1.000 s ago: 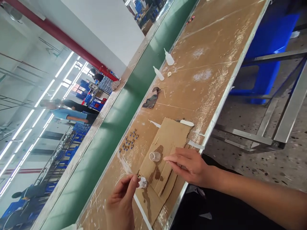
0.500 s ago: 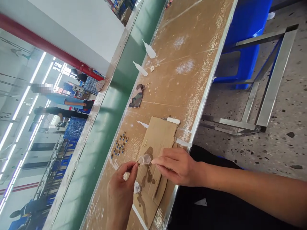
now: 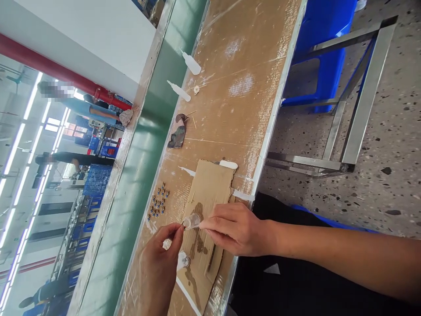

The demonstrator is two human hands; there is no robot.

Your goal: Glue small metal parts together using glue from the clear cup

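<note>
Left hand (image 3: 158,263) has closed in — now meeting the clear vial (image 3: 192,220) at right hand (image 3: 235,228).

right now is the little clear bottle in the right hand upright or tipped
Tipped. The clear bottle lies nearly sideways in the right hand, its mouth toward the left hand fingertips.

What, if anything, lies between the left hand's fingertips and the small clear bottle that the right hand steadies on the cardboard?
Nothing visible. The left hand pinches a tiny part right at the mouth of the small clear bottle, which the right hand steadies on the stained cardboard.
</note>
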